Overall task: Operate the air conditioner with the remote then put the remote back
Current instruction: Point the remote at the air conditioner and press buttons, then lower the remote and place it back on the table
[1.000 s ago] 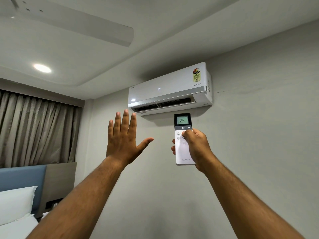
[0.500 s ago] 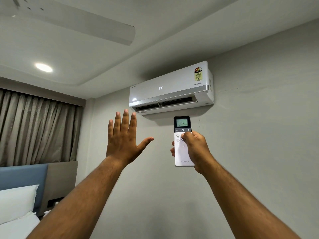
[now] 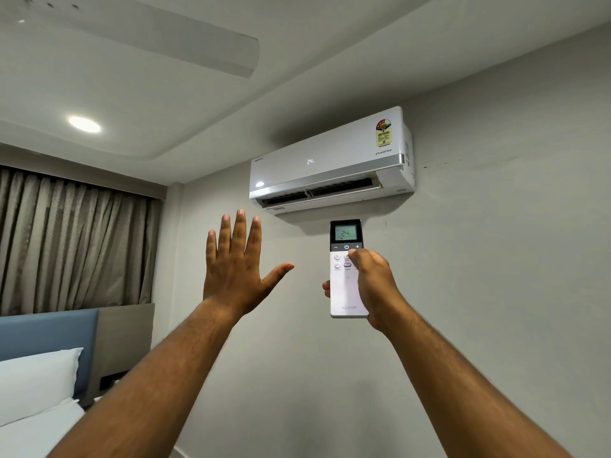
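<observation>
A white wall-mounted air conditioner (image 3: 330,163) hangs high on the grey wall, its flap open and its front showing 24. Just below it my right hand (image 3: 375,285) holds a white remote (image 3: 345,292) upright, screen reading 24, with my thumb resting on the buttons under the power key. My left hand (image 3: 236,269) is raised beside it, palm toward the unit, fingers spread and holding nothing.
A ceiling fan blade (image 3: 185,44) and a lit recessed lamp (image 3: 84,123) are overhead. Beige curtains (image 3: 72,242) hang at the left. A bed with white pillow (image 3: 36,378) and blue headboard (image 3: 49,332) sits at lower left.
The remote and my right hand have shifted down slightly in the view. My left hand stays raised and spread. The displays still read 24.
</observation>
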